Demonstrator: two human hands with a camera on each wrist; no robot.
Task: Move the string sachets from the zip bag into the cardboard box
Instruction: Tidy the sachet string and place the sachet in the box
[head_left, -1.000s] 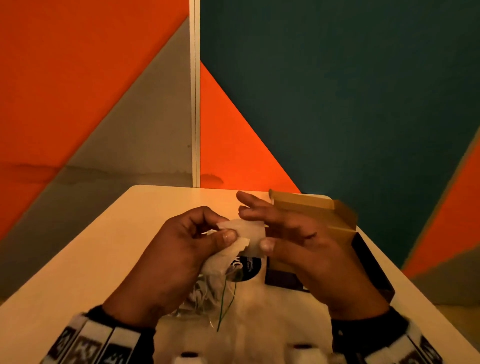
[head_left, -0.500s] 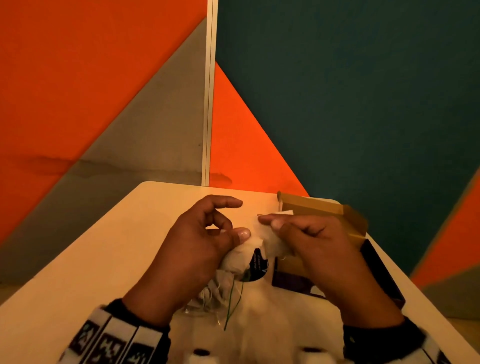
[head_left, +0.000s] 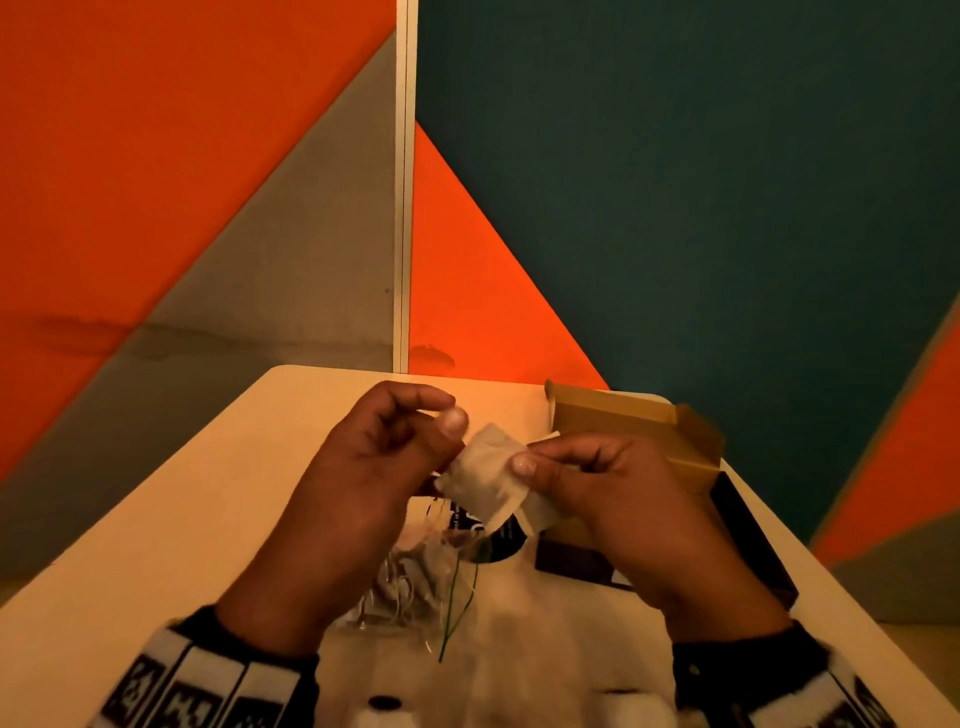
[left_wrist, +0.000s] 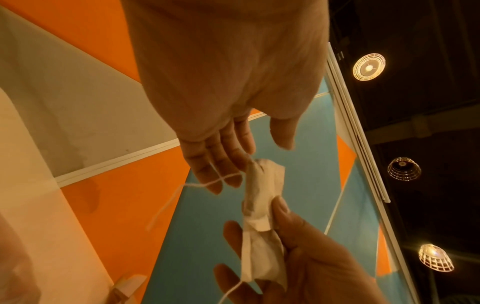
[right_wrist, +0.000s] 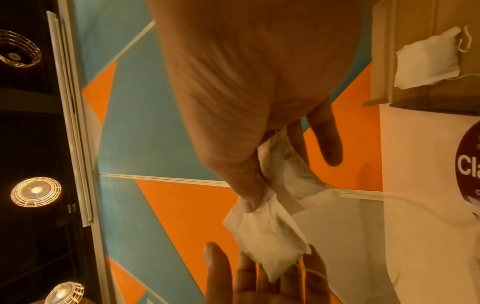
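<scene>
My right hand (head_left: 530, 460) pinches white string sachets (head_left: 488, 473) between thumb and fingers, held above the table; the right wrist view shows the sachets (right_wrist: 270, 232) hanging from that pinch (right_wrist: 272, 185). My left hand (head_left: 441, 415) is beside them with straight, relaxed fingers (left_wrist: 215, 174), and a loose white string (left_wrist: 197, 185) lies across them. The clear zip bag (head_left: 410, 577), with more sachets inside and a dark round label, lies under my hands. The open cardboard box (head_left: 623, 415) stands at the right rear, and one sachet (right_wrist: 428, 59) lies inside it.
A dark flat piece (head_left: 753, 535) lies under and beside the box near the table's right edge. A thin green thread (head_left: 457, 597) hangs at the zip bag. Orange, grey and teal wall panels close off the far end of the pale table (head_left: 182, 519).
My left thumb has let go of the sachets and the left fingers have spread. The right hand now holds the sachets alone, slightly higher and turned flatter.
</scene>
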